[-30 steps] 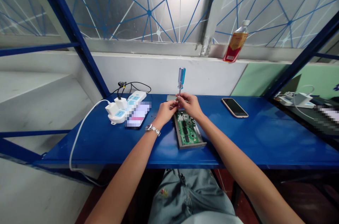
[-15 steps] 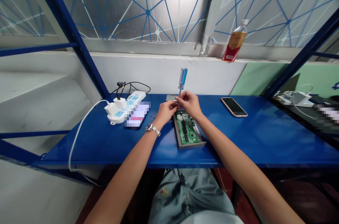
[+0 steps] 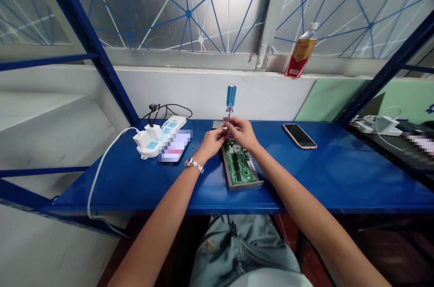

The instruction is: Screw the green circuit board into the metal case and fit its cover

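Observation:
A screwdriver (image 3: 231, 97) with a blue, see-through handle stands nearly upright, handle on top. My right hand (image 3: 241, 134) pinches its shaft low down; the tip is hidden behind the fingers. Close against it, my left hand (image 3: 213, 141) has thumb and fingers pressed together near the shaft, and what they hold is hidden. Both hands are over the far end of a green circuit board (image 3: 240, 162), which lies in a shallow grey metal case (image 3: 244, 185) on the blue table (image 3: 325, 178).
Left of the hands lie a phone (image 3: 176, 146) with a lit, blurred screen and a white power strip (image 3: 172, 123) with plugs and cables. A dark-screened phone (image 3: 299, 136) lies to the right. A drink bottle (image 3: 301, 52) stands on the ledge. Blue frame posts (image 3: 98, 52) flank the table.
The screwdriver's handle has tipped slightly left and now stands straighter. My right hand has shifted a little left with it, while the case stays put.

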`<state>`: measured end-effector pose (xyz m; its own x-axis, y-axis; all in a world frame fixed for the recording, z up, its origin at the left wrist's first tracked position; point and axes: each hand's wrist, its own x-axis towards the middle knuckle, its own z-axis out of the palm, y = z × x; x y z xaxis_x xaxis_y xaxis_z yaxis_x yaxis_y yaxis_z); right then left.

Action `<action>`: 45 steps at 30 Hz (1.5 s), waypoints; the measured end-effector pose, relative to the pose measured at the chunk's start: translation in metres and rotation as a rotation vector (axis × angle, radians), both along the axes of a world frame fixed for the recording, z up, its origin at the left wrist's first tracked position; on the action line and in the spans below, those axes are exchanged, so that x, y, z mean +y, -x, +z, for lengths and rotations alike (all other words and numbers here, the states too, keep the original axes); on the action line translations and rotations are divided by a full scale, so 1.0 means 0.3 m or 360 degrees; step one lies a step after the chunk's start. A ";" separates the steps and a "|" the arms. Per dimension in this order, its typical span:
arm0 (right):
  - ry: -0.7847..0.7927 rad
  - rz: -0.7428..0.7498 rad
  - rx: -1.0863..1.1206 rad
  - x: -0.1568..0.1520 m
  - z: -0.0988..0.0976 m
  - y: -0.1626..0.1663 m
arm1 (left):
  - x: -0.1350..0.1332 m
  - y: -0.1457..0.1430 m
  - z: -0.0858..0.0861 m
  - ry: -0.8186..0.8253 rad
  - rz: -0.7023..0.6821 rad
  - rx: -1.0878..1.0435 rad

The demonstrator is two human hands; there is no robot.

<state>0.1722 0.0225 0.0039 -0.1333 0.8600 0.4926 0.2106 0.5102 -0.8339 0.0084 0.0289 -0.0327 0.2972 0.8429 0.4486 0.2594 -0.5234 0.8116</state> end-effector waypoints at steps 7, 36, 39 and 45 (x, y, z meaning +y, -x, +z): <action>-0.0049 -0.0182 -0.0012 -0.002 0.003 -0.002 | -0.022 -0.010 0.013 0.0007 0.0111 -0.0004; -0.0174 0.0014 -0.0125 -0.014 0.019 -0.010 | -0.020 -0.003 0.029 -0.0038 0.0010 0.0080; -0.0176 -0.0118 -0.0031 -0.003 0.008 -0.004 | -0.019 -0.006 0.024 -0.0042 0.0056 0.0065; -0.0139 -0.0182 -0.0030 -0.001 0.000 -0.004 | -0.018 -0.008 0.020 0.0003 0.0123 0.0041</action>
<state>0.1735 0.0222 0.0038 -0.0469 0.8241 0.5646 0.2870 0.5525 -0.7826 0.0106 0.0235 -0.0268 0.2427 0.8645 0.4401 0.3195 -0.4996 0.8052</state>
